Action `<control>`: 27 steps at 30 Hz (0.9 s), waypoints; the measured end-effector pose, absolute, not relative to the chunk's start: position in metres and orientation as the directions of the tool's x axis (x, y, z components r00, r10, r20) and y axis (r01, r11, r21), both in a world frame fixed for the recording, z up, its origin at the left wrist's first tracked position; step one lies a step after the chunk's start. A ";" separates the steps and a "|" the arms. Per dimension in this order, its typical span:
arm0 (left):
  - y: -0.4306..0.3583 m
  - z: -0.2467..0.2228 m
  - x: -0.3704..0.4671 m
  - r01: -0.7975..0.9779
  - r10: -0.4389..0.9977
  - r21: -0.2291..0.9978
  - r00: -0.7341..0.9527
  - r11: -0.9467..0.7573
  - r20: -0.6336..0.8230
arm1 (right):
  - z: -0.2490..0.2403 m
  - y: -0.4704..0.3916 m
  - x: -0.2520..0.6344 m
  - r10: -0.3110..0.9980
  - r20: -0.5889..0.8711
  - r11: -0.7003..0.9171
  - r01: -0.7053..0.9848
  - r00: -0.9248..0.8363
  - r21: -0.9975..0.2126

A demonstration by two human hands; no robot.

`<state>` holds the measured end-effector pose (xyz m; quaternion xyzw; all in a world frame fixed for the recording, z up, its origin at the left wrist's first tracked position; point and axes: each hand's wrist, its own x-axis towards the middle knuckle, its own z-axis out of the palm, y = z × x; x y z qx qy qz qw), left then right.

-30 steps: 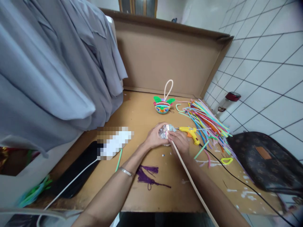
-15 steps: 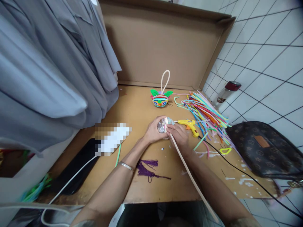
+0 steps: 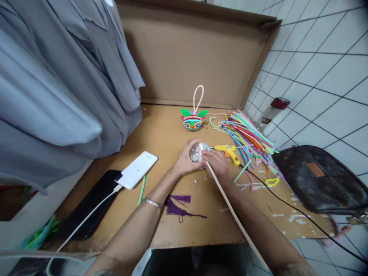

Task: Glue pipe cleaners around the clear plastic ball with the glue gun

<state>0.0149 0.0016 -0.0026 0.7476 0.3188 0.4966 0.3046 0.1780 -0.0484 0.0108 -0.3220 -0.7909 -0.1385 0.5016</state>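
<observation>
A small clear ball [image 3: 195,153] with a pale band round it is held between both hands over the middle of the table. My left hand [image 3: 184,158] wraps its left side, fingers curled. With closed fingers, my right hand [image 3: 216,164] presses a cream pipe cleaner [image 3: 227,199] against the ball's band; its long free end trails down over my right forearm. Just right of the ball lies a yellow glue gun [image 3: 227,148], its nozzle towards the ball. Beyond the hands sits a colourful lion-head ornament [image 3: 192,122] with green ears and a cream loop.
Purple tassels [image 3: 179,209] lie between my forearms. At left are a white power bank [image 3: 138,170] with a cable and a black phone-like slab [image 3: 92,207]. Many coloured pipe cleaners [image 3: 250,138], a bottle [image 3: 271,114] and a brown bag [image 3: 322,178] are at right. A cardboard panel [image 3: 192,57] stands behind.
The whole view has shifted slightly, so things sit a little further left. Both hands keep their hold on the ball and the pipe cleaner, with hardly any movement.
</observation>
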 end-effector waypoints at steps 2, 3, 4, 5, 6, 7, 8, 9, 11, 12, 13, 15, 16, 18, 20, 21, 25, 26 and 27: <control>0.002 -0.004 0.015 0.177 0.779 0.772 0.306 -0.611 0.547 | 0.011 -0.049 0.178 0.375 0.882 0.754 0.647 -0.284 -0.113; 0.002 -0.004 0.015 0.181 0.781 0.772 0.308 -0.609 0.544 | 0.012 -0.049 0.178 0.378 0.882 0.753 0.647 -0.281 -0.116; 0.002 -0.004 0.015 0.184 0.784 0.775 0.309 -0.605 0.539 | 0.012 -0.049 0.178 0.379 0.882 0.754 0.647 -0.280 -0.118; 0.002 -0.003 0.015 0.188 0.789 0.779 0.309 -0.598 0.531 | 0.012 -0.049 0.178 0.382 0.881 0.754 0.646 -0.280 -0.121; 0.002 -0.003 0.015 0.191 0.795 0.785 0.309 -0.589 0.522 | 0.013 -0.049 0.178 0.389 0.878 0.751 0.648 -0.281 -0.125; 0.002 -0.002 0.015 0.193 0.803 0.792 0.307 -0.579 0.512 | 0.013 -0.049 0.178 0.395 0.874 0.749 0.650 -0.282 -0.129; 0.002 -0.002 0.015 0.193 0.809 0.799 0.304 -0.570 0.504 | 0.013 -0.050 0.178 0.404 0.870 0.745 0.654 -0.282 -0.134; 0.002 -0.002 0.015 0.191 0.812 0.803 0.302 -0.564 0.499 | 0.013 -0.050 0.177 0.411 0.867 0.742 0.656 -0.281 -0.139; 0.002 -0.002 0.016 0.182 0.811 0.804 0.300 -0.566 0.503 | 0.012 -0.049 0.177 0.410 0.871 0.740 0.657 -0.271 -0.144; 0.002 -0.002 0.016 0.179 0.808 0.802 0.301 -0.570 0.507 | 0.011 -0.049 0.177 0.402 0.876 0.743 0.654 -0.265 -0.143; 0.002 -0.003 0.016 0.178 0.806 0.800 0.302 -0.573 0.510 | 0.011 -0.048 0.177 0.393 0.882 0.746 0.651 -0.260 -0.141; 0.002 -0.003 0.016 0.180 0.804 0.798 0.304 -0.575 0.511 | 0.010 -0.047 0.177 0.378 0.889 0.754 0.642 -0.257 -0.135; 0.002 -0.004 0.016 0.181 0.804 0.798 0.305 -0.575 0.510 | 0.009 -0.047 0.177 0.375 0.891 0.757 0.640 -0.256 -0.134; 0.002 -0.003 0.015 0.189 0.807 0.798 0.305 -0.572 0.506 | 0.009 -0.047 0.177 0.374 0.891 0.760 0.636 -0.258 -0.134; 0.002 -0.002 0.015 0.202 0.809 0.796 0.310 -0.570 0.500 | 0.009 -0.047 0.178 0.377 0.889 0.760 0.635 -0.258 -0.138; 0.002 -0.002 0.015 0.209 0.808 0.793 0.313 -0.572 0.500 | 0.009 -0.047 0.178 0.379 0.889 0.759 0.635 -0.255 -0.142; 0.004 -0.003 0.014 0.187 0.767 0.761 0.342 -0.621 0.543 | 0.009 -0.046 0.178 0.366 0.897 0.762 0.633 -0.248 -0.135; 0.005 -0.004 0.014 0.173 0.749 0.747 0.349 -0.642 0.563 | 0.009 -0.046 0.178 0.363 0.897 0.761 0.635 -0.253 -0.129; 0.006 -0.005 0.014 0.159 0.731 0.733 0.356 -0.661 0.582 | 0.009 -0.046 0.178 0.361 0.896 0.760 0.638 -0.258 -0.123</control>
